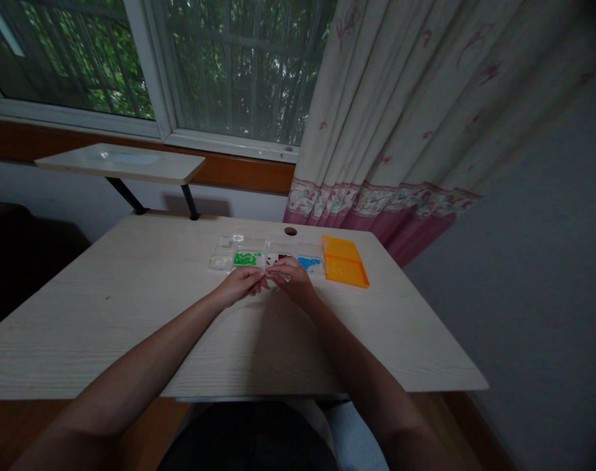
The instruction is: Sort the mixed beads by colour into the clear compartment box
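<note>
Left hand (pixel 241 282) and right hand (pixel 290 277) meet fingertip to fingertip, pinching something too small to tell; bead box (pixel 265 254) lies just beyond.

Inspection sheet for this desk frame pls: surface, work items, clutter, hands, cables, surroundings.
Surface: pale wood desk, round hole near the far edge.
Work items: clear bead box with green beads and blue beads; orange lid to its right.
Clutter: nothing seen.
Hands: left hand and right hand meet at the fingers before the box; anything held is too small to tell.
Cables: nothing seen.
Surroundings: window, curtain, small shelf behind the desk.
</note>
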`<state>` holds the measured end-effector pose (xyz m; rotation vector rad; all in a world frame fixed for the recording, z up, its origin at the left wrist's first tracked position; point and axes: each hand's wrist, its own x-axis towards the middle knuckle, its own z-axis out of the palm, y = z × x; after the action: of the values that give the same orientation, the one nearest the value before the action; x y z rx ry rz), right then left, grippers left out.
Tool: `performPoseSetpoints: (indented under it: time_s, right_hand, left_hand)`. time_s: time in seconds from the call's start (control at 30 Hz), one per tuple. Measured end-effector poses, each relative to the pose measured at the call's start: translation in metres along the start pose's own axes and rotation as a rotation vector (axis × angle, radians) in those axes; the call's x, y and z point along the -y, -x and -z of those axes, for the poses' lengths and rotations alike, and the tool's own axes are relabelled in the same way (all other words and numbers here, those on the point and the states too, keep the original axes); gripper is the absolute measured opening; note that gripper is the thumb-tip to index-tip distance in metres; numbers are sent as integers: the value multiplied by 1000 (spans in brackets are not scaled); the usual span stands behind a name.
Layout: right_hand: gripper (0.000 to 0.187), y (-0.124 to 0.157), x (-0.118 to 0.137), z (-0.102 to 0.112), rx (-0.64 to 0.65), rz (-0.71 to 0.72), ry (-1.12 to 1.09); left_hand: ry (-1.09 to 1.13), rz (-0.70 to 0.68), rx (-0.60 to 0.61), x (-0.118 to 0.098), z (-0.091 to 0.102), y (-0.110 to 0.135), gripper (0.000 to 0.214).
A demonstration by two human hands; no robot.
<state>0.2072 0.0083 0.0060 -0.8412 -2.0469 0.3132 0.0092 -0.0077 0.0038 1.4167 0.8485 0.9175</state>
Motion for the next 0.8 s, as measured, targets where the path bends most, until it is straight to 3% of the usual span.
performPoseSetpoints:
  time_s: [0.23,0.37,0.63,0.8]
  right_hand:
    - [20,-1,2,1,20,39,14]
    - [21,-1,-2,2,23,45,19]
    - [19,2,-16,1,-4,-60,19]
    - [21,3,-24,3,-11,-90,39]
  left_hand:
    - [-51,-50,-52,3,1,-2,48]
    - [-217,-108,-95,7,7,-3,48]
    - [-909,-352,-385,-5,54,-4,36]
    - [-1086,-407,-489,-5,79,-6,36]
